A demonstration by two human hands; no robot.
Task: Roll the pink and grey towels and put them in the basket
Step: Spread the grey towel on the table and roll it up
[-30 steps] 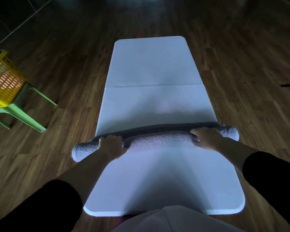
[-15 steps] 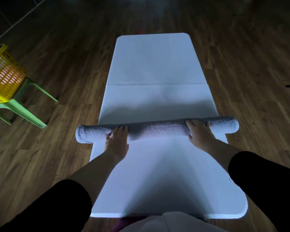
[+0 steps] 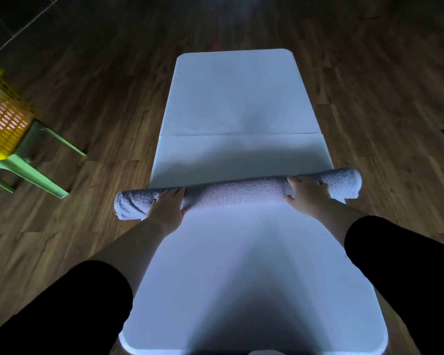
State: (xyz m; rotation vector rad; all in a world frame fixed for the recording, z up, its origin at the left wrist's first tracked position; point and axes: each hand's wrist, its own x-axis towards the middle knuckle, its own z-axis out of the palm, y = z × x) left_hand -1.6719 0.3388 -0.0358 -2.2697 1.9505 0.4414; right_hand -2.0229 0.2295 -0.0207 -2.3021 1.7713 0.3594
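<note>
Lying under hands (image 3: 168,206): grey towel (image 3: 236,192).

Saw a rolled grey towel (image 3: 237,190) across the white table (image 3: 241,265), ends overhanging both sides. Found left hand (image 3: 168,207) and right hand (image 3: 306,193) flat on it. Noted a yellow basket (image 3: 3,121) on a green stool (image 3: 23,165), far left.
</note>
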